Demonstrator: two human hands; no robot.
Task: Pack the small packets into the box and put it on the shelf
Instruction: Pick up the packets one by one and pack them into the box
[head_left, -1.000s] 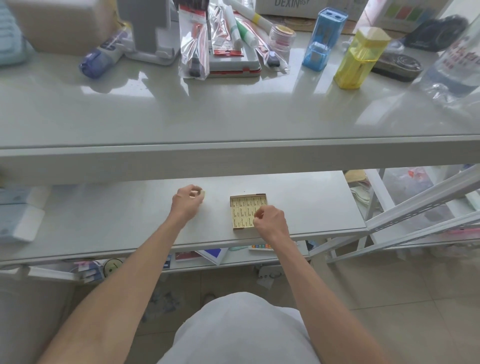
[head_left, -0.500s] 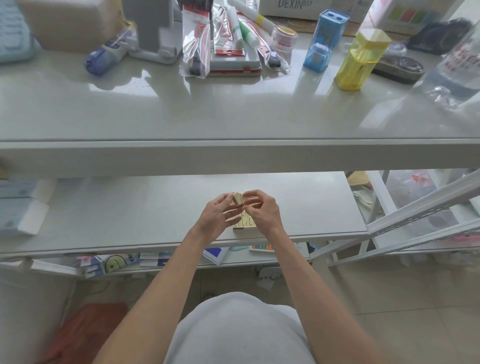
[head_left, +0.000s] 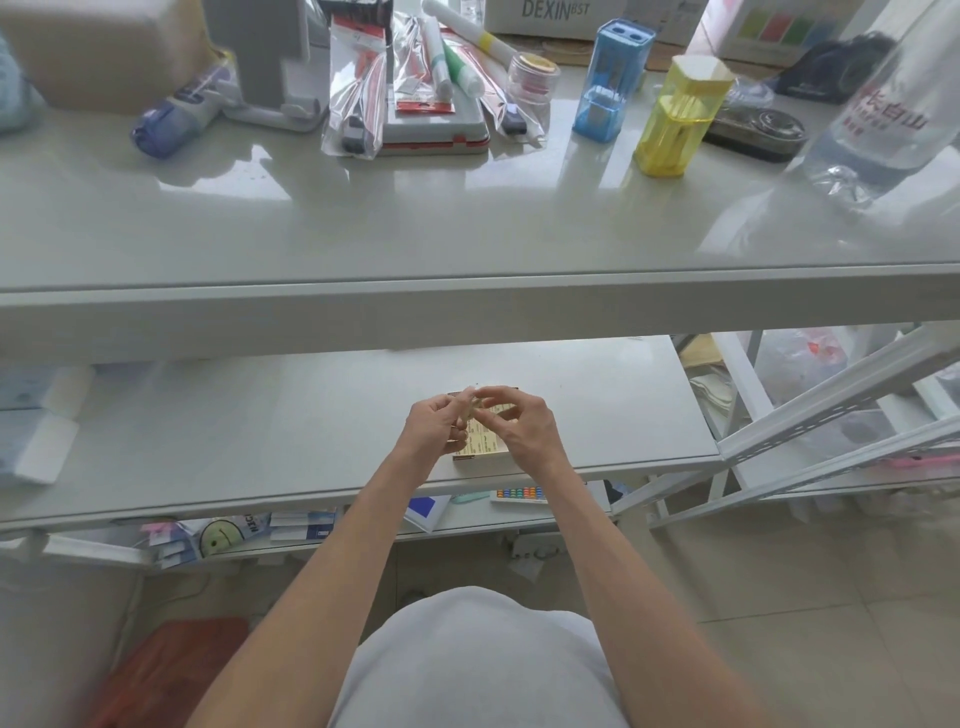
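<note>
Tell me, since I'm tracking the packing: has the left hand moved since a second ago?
Yes. The left hand moved right along the shelf and now sits over the box.

yellow container | blue container | water bottle | grey stand

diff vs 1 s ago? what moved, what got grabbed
The left hand moved right from the bare shelf to meet the right hand over the box. Both sets of fingers now pinch one small packet above it; a second ago the left hand held it alone. The box has stayed in place on the shelf, still open.
</note>
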